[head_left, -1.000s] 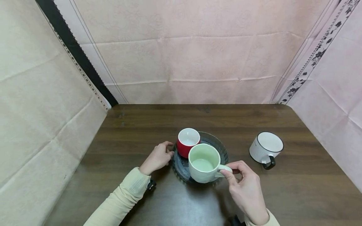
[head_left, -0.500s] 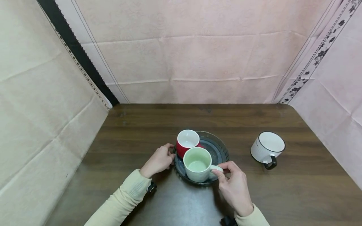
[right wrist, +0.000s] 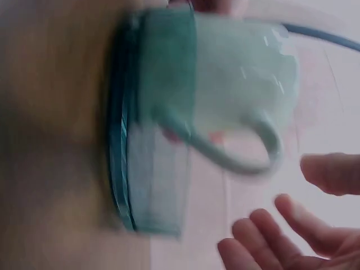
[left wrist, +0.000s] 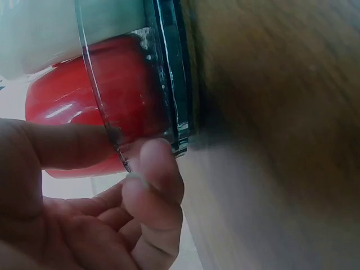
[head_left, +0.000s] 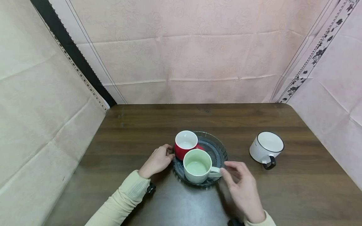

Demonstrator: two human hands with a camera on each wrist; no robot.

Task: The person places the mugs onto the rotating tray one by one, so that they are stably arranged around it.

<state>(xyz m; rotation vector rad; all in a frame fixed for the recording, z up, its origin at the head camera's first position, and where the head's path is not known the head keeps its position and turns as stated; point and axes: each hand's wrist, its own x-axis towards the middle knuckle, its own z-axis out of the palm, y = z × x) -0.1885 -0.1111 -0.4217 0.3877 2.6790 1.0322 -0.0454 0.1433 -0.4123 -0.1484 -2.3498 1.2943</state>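
Note:
A round clear glass dish (head_left: 215, 150) stands on the table. Inside it sit a red cup (head_left: 181, 153) with a white interior and a pale green mug (head_left: 192, 176), side by side, the mug nearer me. My left hand (head_left: 156, 162) is at the dish's left side; in the left wrist view its thumb and fingers (left wrist: 160, 169) pinch the glass wall beside the red cup. Just right of the mug's handle (head_left: 215, 172) is my right hand (head_left: 241, 190). In the right wrist view its fingers (right wrist: 267, 230) are spread, apart from the handle, holding nothing.
To the right on the brown wooden table (head_left: 135, 125) stands a white enamel mug (head_left: 261, 153) with a dark rim and black handle. Pale cloth (head_left: 198, 62) hangs behind the table and along both sides.
My right hand has moved the green mug left and down into the dish, then let go of its handle and drawn back rightward. The left hand has stayed at the dish.

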